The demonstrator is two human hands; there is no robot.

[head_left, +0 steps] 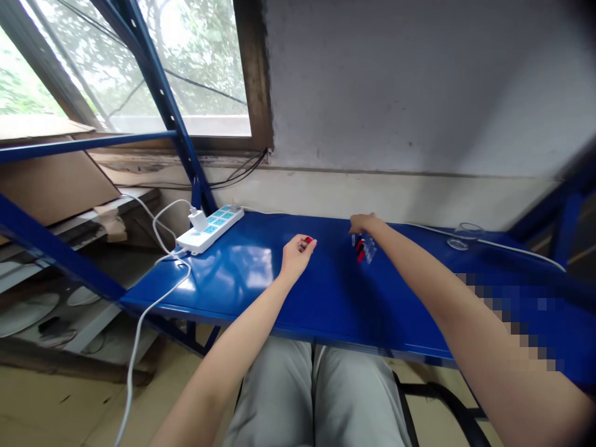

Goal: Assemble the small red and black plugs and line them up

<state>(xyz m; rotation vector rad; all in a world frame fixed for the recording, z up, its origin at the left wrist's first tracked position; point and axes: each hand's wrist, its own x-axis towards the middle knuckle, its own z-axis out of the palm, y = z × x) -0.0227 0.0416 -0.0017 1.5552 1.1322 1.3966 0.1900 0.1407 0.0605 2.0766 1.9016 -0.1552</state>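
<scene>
Small red-and-clear plastic-looking pieces [361,255] cluster on the glossy blue tabletop [326,307], just nearside of the closer right hand [364,223], whose hidden grip cannot be judged, while the left hand [297,252] pinches a small red piece [308,239].

I see a white power strip [223,225] with blue sockets at the back left of the tabletop [326,298], a white adapter [198,220] plugged in toward its near end. Close to that end, a white cable [135,347] runs down past the edge. Well to my right, near the wall [419,93], sits a clear round item [458,244], too faint for me to name, just beside a thin pale cord [521,250]. At my upper left, a blue metal post [161,87] slants across a brown-framed window [257,74], trees [205,43] showing outside; lower down, a shelf [95,329] bears a pale disc [28,315]
</scene>
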